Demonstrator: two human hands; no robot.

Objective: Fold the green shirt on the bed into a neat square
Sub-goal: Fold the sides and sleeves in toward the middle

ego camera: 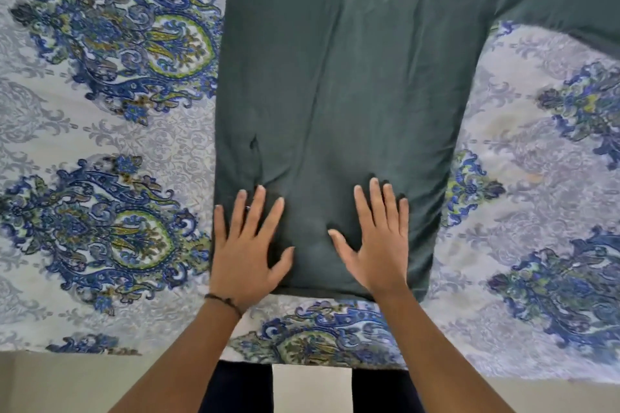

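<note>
- While the dark green cotton shirt lies lengthways on the bed's white sheet with blue paisley print, both hands press on its near hem end.
- The left hand lies flat on the shirt's near left corner and the right hand towards its near right edge. Each grip is open, fingers straight and spread, holding nothing.
- The shirt's left edge looks folded in, while its far right sleeve lies spread out.
- To do this step well, I would smooth outward from the shirt's middle, flatten the pucker near its left edge, then fold the sleeve in to match.
</note>
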